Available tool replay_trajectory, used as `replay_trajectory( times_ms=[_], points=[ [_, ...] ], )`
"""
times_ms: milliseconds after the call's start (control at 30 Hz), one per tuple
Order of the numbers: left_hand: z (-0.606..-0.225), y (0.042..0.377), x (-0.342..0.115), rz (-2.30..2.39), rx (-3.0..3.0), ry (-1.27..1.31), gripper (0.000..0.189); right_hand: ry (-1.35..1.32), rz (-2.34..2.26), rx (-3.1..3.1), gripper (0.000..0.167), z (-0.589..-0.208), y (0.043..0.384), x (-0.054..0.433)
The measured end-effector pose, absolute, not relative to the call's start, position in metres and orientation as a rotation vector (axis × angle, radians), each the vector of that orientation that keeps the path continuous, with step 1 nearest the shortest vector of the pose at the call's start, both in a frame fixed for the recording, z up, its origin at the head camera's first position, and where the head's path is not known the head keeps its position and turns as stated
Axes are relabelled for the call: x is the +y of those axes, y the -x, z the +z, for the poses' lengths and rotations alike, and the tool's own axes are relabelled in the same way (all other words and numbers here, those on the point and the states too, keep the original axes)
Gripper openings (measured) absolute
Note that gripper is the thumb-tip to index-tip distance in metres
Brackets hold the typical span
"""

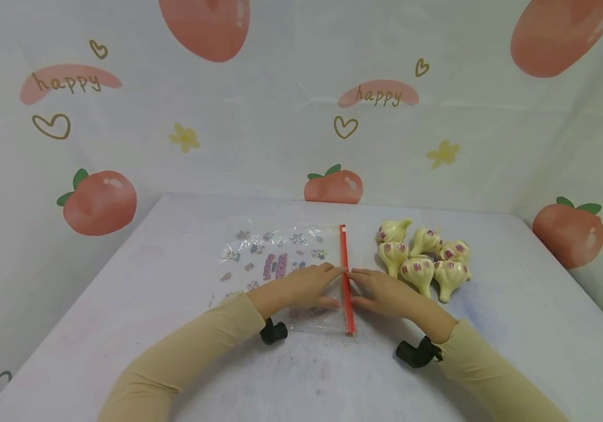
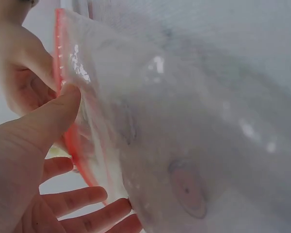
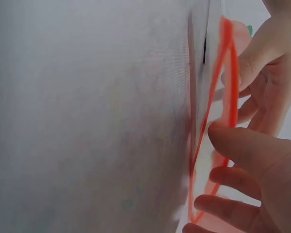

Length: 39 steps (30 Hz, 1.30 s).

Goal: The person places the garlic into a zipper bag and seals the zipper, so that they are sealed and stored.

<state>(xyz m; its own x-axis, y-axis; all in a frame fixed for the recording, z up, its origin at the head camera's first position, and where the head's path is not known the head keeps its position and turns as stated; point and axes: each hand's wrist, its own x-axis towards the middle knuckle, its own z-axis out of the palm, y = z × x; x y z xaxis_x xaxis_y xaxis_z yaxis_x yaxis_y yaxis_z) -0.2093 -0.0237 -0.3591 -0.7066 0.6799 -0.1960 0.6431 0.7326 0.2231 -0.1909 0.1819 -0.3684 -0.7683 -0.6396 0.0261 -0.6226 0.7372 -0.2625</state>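
I see the clear bag (image 1: 301,246) lying on the desk (image 1: 190,208); the left hand (image 1: 312,287) and right hand (image 1: 382,293) touch its red edge (image 1: 350,322), fingers loosely spread, without firm grip. It may slip closed, because little holds it. The right wrist view shows two red lips (image 3: 234,92) apart; the head view, one strip.

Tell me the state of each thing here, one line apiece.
Plastic bag, spread on the table, nothing visible inside
Red bag edges, parted, a gap between them
Garlic bulbs, whole, clustered outside the bag
Left hand, fingers extended, at the edges
Right hand, likewise
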Motion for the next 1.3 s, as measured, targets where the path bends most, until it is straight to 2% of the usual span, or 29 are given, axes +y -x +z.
replay_trajectory(
  times_ms=[267,433,600,867,1300],
  points=[
    [-0.359,0.211,-0.023,0.239,2.677,-0.987,0.076,1.098,-0.456,2.795,0.054,-0.365,0.187,0.178],
    [-0.358,0.211,-0.023,0.249,2.707,-1.05,0.068,1.099,-0.444,2.768,0.058,-0.364,0.186,0.176],
    [-0.358,0.211,-0.025,0.29,2.733,-1.117,0.057,1.147,-0.442,2.772,0.056,-0.364,0.186,0.175],
    [-0.357,0.21,-0.026,0.276,2.784,-1.112,0.056,1.101,-0.442,2.78,0.053,-0.365,0.188,0.175],
    [-0.343,0.207,-0.036,0.325,2.903,-1.256,0.05,1.099,-0.454,2.793,0.052,-0.368,0.192,0.178]
  ],
)
